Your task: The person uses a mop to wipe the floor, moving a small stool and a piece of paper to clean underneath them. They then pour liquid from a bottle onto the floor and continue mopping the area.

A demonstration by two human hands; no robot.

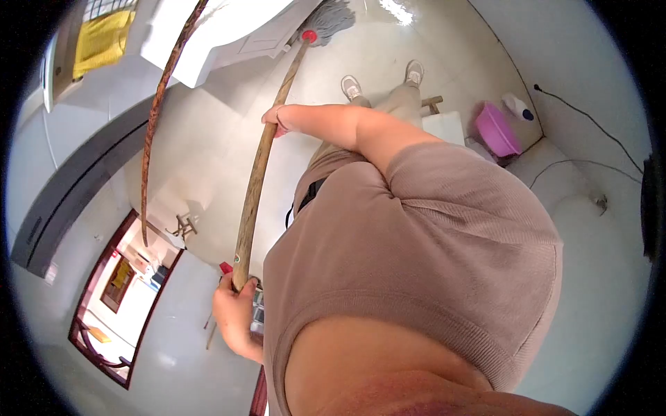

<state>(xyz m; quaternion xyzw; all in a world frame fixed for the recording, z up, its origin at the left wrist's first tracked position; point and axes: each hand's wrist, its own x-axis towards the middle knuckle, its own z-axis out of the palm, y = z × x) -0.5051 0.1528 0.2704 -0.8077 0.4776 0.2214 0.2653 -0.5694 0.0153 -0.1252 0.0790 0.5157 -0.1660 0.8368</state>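
A mop with a long wooden handle [254, 191] runs diagonally in front of my body. Its grey strand head [336, 22] lies on the pale, shiny floor, joined to the handle by a red socket [309, 35]. Around the handle's top end, close to my chest, my left hand [234, 312] is closed. Farther down, my right hand [275, 120] grips the handle with the arm reaching across; some of its fingers are hidden. The mop head lies beside a white piece of furniture [243, 45]. My shoes [352, 87] stand to the right of the handle.
A dark mottled wooden stick [158, 111] crosses the left side. At right are a pink basin [497, 130], a white bottle [515, 106] and a black cable [590, 118] by the wall. A small folding stool [183, 227] stands near a doorway [128, 298]. A yellow cloth [104, 41] hangs upper left.
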